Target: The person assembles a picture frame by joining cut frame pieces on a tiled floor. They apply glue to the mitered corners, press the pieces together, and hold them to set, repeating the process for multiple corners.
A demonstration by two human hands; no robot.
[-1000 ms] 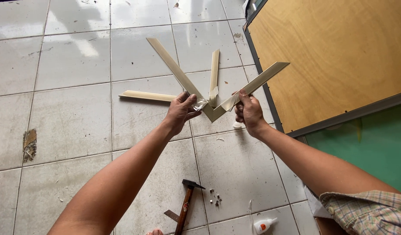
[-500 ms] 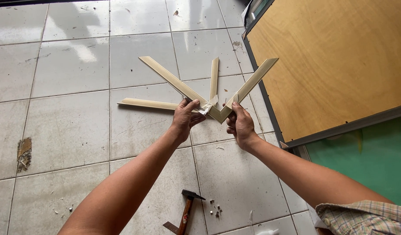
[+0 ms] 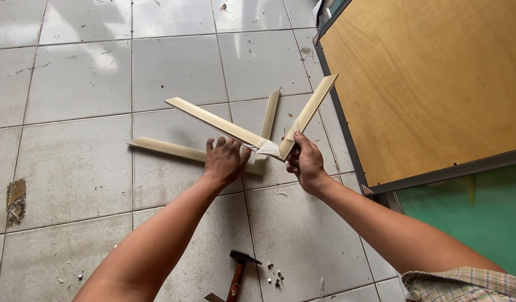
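- A V-shaped corner (image 3: 269,146) of two pale wooden strips, joined at a point, is held up above the tiled floor (image 3: 73,72).
- The right hand (image 3: 304,161) is closed around the right strip just above the joint; that strip runs up and to the right toward the board (image 3: 437,84).
- The left hand (image 3: 224,160) is spread under the left strip, fingers extended and loosely open, touching its underside near the joint; a firm grip cannot be told.
- The left strip runs up and to the left from the joint.
- A second corner (image 3: 174,149) of like strips is seen lying flat on the floor, below and behind the held one; one arm points left, the other nearly straight up.
- A large plywood board with a dark frame is laid at the right, with a green surface (image 3: 470,212) below it.
- A hammer (image 3: 238,271) is seen on the floor near the bottom edge, between the forearms, with small bits (image 3: 275,277) scattered just beside it.
- A chipped patch (image 3: 14,200) is seen in the floor at far left.
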